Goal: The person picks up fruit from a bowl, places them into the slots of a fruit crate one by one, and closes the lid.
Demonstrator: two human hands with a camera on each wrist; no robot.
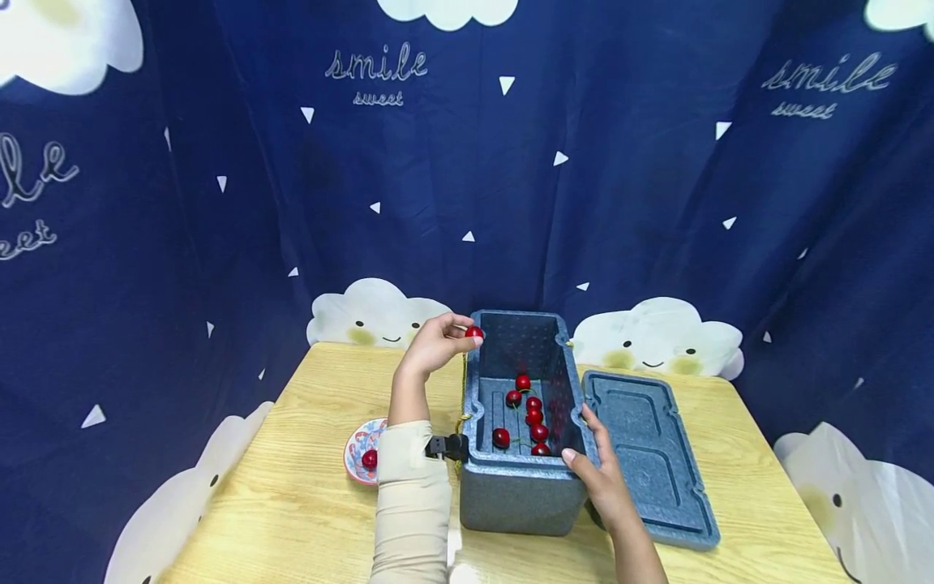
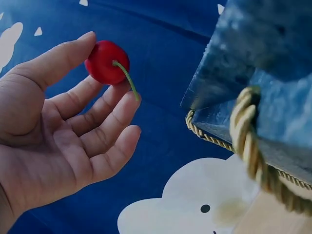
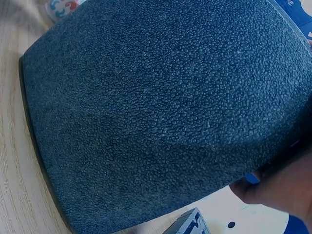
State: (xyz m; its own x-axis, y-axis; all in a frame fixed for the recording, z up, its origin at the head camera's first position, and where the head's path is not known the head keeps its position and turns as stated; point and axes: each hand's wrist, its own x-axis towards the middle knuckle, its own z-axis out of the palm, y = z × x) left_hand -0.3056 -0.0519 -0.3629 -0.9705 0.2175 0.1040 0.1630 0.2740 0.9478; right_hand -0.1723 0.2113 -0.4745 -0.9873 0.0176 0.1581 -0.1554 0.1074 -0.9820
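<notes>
Left hand (image 1: 438, 345): pinches one cherry (image 1: 474, 333) between thumb and fingertips; remaining fingers loosely bent, palm uncovered. Sleeve (image 1: 412, 507) on the forearm.

Right hand (image 1: 601, 474): holds the box (image 1: 521, 504) at its near right corner, thumb on the near rim, fingers along the right side.

Box: grey-blue, upright, lidless, long axis running away from the person. Within, on the floor, at least seven loose cherries (image 1: 539, 433), mostly toward the middle and near end.

Governing relation: the pinched cherry is at the left long side, toward the far end, with the box opening directly to its right. The left hand is the nearer to that far end; the right hand is at the opposite, near corner.

Lid (image 1: 649, 450): flat on the table (image 1: 277, 503), just right of the box. Plate (image 1: 353, 444): patterned, left of the box, partly behind the sleeve, one further cherry visible on it.

By view: head appears to set the pinched cherry against the left rim; left wrist shows it apart from the box, dark curtain (image 2: 165, 126) between, and adds its green stem (image 2: 127, 78) and a twisted cord (image 2: 243, 122) on the box. Right wrist gives the pebbled outer wall alone; contents hidden there.
</notes>
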